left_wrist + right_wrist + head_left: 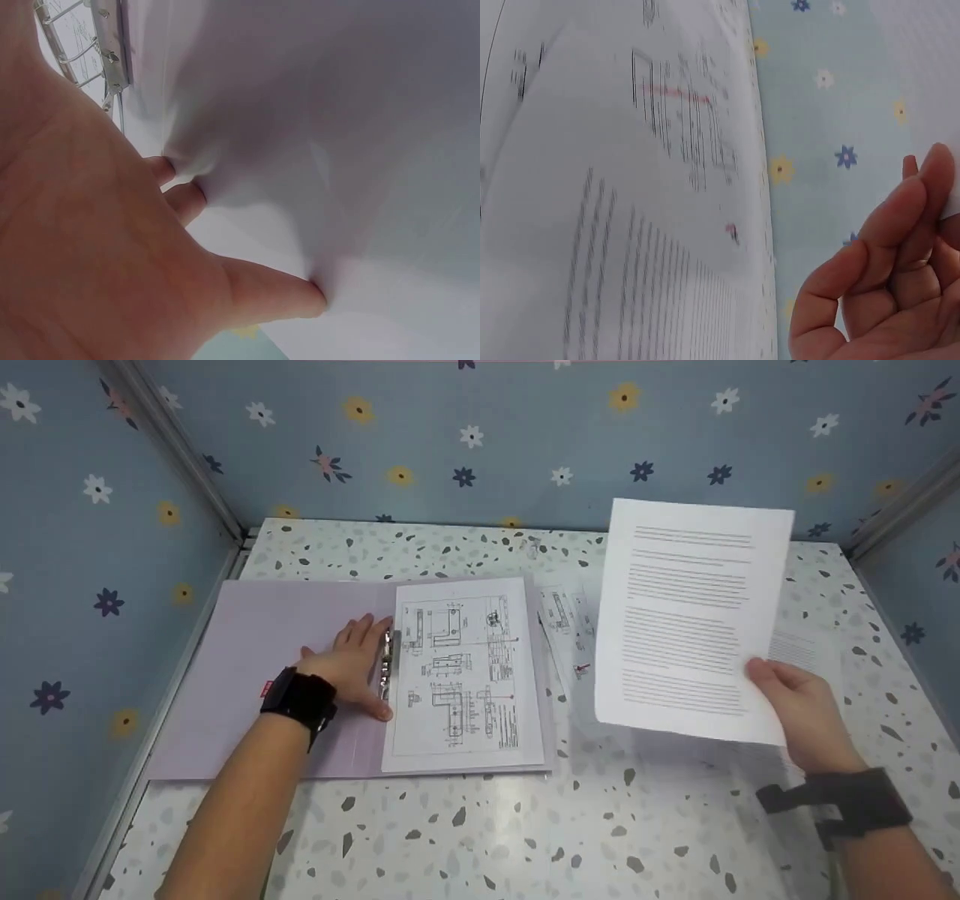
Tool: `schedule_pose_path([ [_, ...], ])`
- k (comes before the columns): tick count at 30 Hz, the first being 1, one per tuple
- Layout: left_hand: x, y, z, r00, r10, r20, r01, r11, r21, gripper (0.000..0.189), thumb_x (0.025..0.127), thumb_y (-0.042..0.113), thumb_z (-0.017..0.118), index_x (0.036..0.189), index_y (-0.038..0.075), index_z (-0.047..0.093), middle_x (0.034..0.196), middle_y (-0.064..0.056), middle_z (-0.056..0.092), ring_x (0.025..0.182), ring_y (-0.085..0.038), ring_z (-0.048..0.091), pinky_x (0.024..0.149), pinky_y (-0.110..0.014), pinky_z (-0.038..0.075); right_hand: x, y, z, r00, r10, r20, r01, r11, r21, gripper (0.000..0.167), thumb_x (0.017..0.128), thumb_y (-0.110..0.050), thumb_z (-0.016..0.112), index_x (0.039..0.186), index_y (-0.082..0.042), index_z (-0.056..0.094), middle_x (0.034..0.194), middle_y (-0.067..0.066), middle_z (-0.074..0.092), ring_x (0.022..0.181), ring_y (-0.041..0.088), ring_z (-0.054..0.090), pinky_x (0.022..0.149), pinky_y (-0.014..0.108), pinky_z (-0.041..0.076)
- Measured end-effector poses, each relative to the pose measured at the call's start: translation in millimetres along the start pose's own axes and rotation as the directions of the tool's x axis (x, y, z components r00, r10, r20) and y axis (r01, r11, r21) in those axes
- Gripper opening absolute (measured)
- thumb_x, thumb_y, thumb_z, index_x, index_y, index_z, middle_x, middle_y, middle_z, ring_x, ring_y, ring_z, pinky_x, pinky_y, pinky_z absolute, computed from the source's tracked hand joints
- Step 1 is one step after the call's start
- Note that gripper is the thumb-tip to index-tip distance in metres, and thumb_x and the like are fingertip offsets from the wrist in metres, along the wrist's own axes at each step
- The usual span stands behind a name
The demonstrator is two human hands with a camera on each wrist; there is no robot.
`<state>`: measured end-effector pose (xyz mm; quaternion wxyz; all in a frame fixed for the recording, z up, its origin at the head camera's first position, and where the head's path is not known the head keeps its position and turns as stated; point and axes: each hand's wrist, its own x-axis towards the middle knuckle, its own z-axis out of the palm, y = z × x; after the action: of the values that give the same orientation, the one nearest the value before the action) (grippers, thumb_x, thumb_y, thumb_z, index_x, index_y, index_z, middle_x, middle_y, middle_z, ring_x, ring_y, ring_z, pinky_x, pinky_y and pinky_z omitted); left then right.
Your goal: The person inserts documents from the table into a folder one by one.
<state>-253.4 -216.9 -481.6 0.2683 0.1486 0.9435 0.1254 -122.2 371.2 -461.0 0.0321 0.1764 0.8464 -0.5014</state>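
OK, sheet (pixel 686 622) is in RH (pixel 804 709), folder (pixel 270 637) under LH (pixel 341 666).

No word, brand or number is legible. The typed sheet (pixel 686 622) in the right grip (pixel 799 709) carries paragraphs of small print, too fine to read. Right of the left grip (pixel 341 667), the drawing sheet (pixel 465 660) in the lilac folder (pixel 255 619) bears dimension marks and small blocks of lettering, likewise unreadable. Just behind the left grip, at the edge of the black wristband (pixel 298 697), a red tag (pixel 266 688) shows pale marks, possibly lettering. Left of the right grip, past the typed sheet, a red mark (pixel 582 668) stands among faint drawing lines.
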Motion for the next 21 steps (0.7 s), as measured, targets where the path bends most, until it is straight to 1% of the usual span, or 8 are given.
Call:
schedule_pose_path([
  [3,0.0,0.8,0.1,1.0,0.004,0.001,-0.004,1.0,-0.002,0.159,0.062,0.059,0.1,0.172,0.013,-0.005,0.176,-0.027,-0.008,0.16,-0.053,-0.004,0.098,-0.097,0.004,-3.0,-9,27,0.995,-0.048,0.084,0.037,0.992,0.124,0.073,0.109,-0.05,0.058,0.148,0.011,0.052,0.102,-0.008,0.076,0.087,0.01,0.073,0.07,0.023,0.059],
  [5,0.3,0.8,0.5,1.0,0.002,0.002,-0.002,1.0,-0.002,0.158,0.063,0.058,0.1,0.172,0.014,-0.006,0.176,-0.026,-0.009,0.16,-0.053,-0.004,0.098,-0.097,0.004,-5.1,-15,47,0.987,-0.077,0.139,0.047,0.977,0.206,0.063,0.11,-0.042,0.06,0.143,0.012,0.056,0.102,-0.003,0.078,0.087,0.011,0.073,0.07,0.024,0.06],
  [7,0.2,0.7,0.6,1.0,-0.001,0.002,0.001,1.0,0.002,0.158,0.063,0.058,0.099,0.172,0.014,-0.006,0.176,-0.026,-0.009,0.16,-0.052,-0.004,0.099,-0.097,0.004,-7.0,-21,67,0.978,-0.091,0.188,0.039,0.963,0.266,0.057,0.111,-0.037,0.06,0.142,0.011,0.057,0.105,0.001,0.078,0.089,0.013,0.074,0.072,0.026,0.061],
  [11,0.0,0.2,0.3,1.0,-0.006,0.005,0.006,1.0,0.004,0.159,0.063,0.059,0.099,0.172,0.015,-0.007,0.176,-0.025,-0.01,0.161,-0.051,-0.005,0.099,-0.097,0.004,-8.0,-30,102,0.959,-0.122,0.255,0.044,0.956,0.291,0.052,0.113,-0.032,0.056,0.144,0.01,0.057,0.111,0.008,0.077,0.093,0.018,0.075,0.076,0.028,0.062],
  [15,0.6,-0.7,-0.1,1.0,-0.005,0.012,0.005,1.0,0.005,0.159,0.063,0.06,0.098,0.172,0.015,-0.008,0.176,-0.026,-0.011,0.16,-0.051,-0.006,0.1,-0.096,0.003,-7.2,-37,133,0.943,-0.158,0.292,0.071,0.955,0.287,0.046,0.113,-0.028,0.056,0.142,0.009,0.06,0.115,0.014,0.076,0.098,0.022,0.074,0.081,0.03,0.062],
  [17,0.8,-0.6,0.2,1.0,-0.005,0.016,0.005,1.0,0.005,0.158,0.064,0.059,0.098,0.172,0.015,-0.009,0.176,-0.026,-0.012,0.16,-0.051,-0.007,0.1,-0.096,0.003,-7.3,-40,146,0.937,-0.164,0.308,0.078,0.959,0.274,0.044,0.113,-0.028,0.055,0.14,0.006,0.063,0.114,0.016,0.076,0.096,0.024,0.074,0.08,0.03,0.062],
  [21,0.3,0.6,0.6,1.0,-0.002,0.019,0.002,1.0,0.0,0.157,0.066,0.058,0.098,0.172,0.016,-0.011,0.176,-0.025,-0.013,0.16,-0.05,-0.009,0.1,-0.096,0.001,-7.5,-47,170,0.926,-0.166,0.339,0.086,0.967,0.239,0.041,0.113,-0.029,0.057,0.135,0.003,0.068,0.106,0.014,0.076,0.086,0.024,0.073,0.07,0.028,0.059],
])
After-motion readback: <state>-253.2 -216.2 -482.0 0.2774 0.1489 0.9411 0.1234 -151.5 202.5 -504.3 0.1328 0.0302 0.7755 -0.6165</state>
